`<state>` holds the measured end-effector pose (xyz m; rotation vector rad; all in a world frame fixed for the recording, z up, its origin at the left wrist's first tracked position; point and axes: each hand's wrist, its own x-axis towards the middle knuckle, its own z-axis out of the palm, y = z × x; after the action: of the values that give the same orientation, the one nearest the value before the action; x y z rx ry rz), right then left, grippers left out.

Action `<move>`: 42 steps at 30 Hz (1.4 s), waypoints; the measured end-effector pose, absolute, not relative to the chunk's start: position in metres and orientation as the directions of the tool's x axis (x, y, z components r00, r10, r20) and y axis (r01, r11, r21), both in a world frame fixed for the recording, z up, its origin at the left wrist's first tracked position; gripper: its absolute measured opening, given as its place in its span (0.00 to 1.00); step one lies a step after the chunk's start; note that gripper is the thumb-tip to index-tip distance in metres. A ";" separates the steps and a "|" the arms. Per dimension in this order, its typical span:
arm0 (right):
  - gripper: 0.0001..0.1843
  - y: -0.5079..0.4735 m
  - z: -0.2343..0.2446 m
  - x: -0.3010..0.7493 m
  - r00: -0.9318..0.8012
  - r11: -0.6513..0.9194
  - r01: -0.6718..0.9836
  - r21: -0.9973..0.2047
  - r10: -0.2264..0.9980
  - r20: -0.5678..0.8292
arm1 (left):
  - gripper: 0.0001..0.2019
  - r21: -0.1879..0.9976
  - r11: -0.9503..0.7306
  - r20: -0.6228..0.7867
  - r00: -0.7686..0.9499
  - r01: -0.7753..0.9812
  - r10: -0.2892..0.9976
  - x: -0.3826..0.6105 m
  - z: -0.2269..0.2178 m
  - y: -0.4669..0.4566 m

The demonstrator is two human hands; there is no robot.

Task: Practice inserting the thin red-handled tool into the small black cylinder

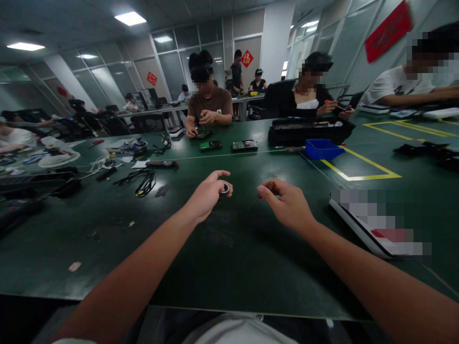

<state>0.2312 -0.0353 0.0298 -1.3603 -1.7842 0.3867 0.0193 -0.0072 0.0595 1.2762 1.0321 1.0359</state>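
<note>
Above the green table (215, 267), my left hand (208, 196) is closed around a small round part (225, 188) with a silvery rim and a dark middle; its index finger points outward. A short distance to the right, my right hand (289, 203) pinches a thin screwdriver (254, 203). Its slim shaft slants down and left toward the table, and the reddish-brown handle is mostly covered by my fingers. The two hands are apart, and the tool does not touch the round part.
A white-edged object (355, 224), partly blurred out, lies by my right forearm. Farther back are a blue bin (323, 149), a black tray (308, 136) and circuit boards (244, 145). Black cables (143, 184) lie left. Across the table, a person (210, 102) handles a device.
</note>
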 end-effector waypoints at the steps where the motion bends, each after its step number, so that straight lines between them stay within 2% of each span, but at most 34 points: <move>1: 0.17 -0.036 0.030 0.231 -0.055 0.367 0.644 -0.671 0.897 0.438 | 0.22 1.000 0.006 -0.007 0.240 0.006 0.971 0.026 0.056 -0.009; 3: 0.18 -0.037 0.031 0.231 -0.042 0.376 0.638 -0.672 0.888 0.458 | 0.24 0.994 -0.024 -0.006 0.275 0.107 0.961 0.036 0.048 -0.016; 7: 0.14 -0.038 0.028 0.231 -0.002 0.404 0.568 -0.717 0.872 0.490 | 0.37 0.899 -0.182 0.017 0.384 0.399 0.923 0.042 0.027 -0.028; 8: 0.13 -0.038 0.027 0.231 0.015 0.410 0.542 -0.734 0.868 0.496 | 0.36 0.871 -0.227 0.040 0.396 0.437 0.917 0.042 0.022 -0.029; 11: 0.12 -0.038 0.024 0.231 0.062 0.438 0.466 -0.769 0.851 0.521 | 0.24 0.826 -0.282 0.089 0.381 0.488 0.920 0.038 0.010 -0.024; 13: 0.12 -0.038 0.022 0.232 0.083 0.461 0.418 -0.783 0.839 0.538 | 0.18 0.816 -0.293 0.110 0.363 0.498 0.925 0.034 0.005 -0.018; 15: 0.12 -0.039 0.020 0.232 0.092 0.476 0.385 -0.791 0.833 0.546 | 0.16 0.813 -0.319 0.158 0.343 0.487 0.926 0.031 0.003 -0.012; 19: 0.12 -0.039 0.018 0.232 0.037 0.486 0.380 -0.787 0.842 0.538 | 0.19 0.809 -0.376 0.237 0.334 0.452 0.912 0.026 -0.002 -0.005; 22: 0.12 -0.037 0.017 0.230 -0.007 0.492 0.398 -0.774 0.846 0.534 | 0.21 0.826 -0.359 0.226 0.328 0.436 0.917 0.025 -0.005 -0.004; 25: 0.11 -0.035 0.016 0.230 -0.018 0.497 0.382 -0.780 0.847 0.531 | 0.19 0.841 -0.335 0.210 0.314 0.425 0.926 0.025 -0.006 -0.003; 30: 0.11 -0.035 0.016 0.231 -0.031 0.489 0.378 -0.786 0.856 0.517 | 0.19 0.827 -0.370 0.256 0.304 0.423 0.918 0.025 -0.006 -0.002; 33: 0.12 -0.036 0.019 0.231 -0.022 0.471 0.418 -0.777 0.860 0.509 | 0.20 0.824 -0.380 0.264 0.309 0.419 0.914 0.024 -0.007 -0.001; 38: 0.17 -0.038 0.028 0.232 0.050 0.378 0.615 -0.692 0.857 0.513 | 0.20 0.794 -0.404 0.271 0.331 0.455 0.904 0.023 -0.007 -0.002; 42: 0.19 -0.039 0.031 0.231 0.045 0.374 0.636 -0.676 0.855 0.516 | 0.20 0.783 -0.403 0.266 0.332 0.474 0.905 0.021 -0.004 -0.003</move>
<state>0.2315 -0.0391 0.0312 -1.3401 -1.6671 0.2848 0.0207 -0.0031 -0.0036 2.0091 1.2060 0.9460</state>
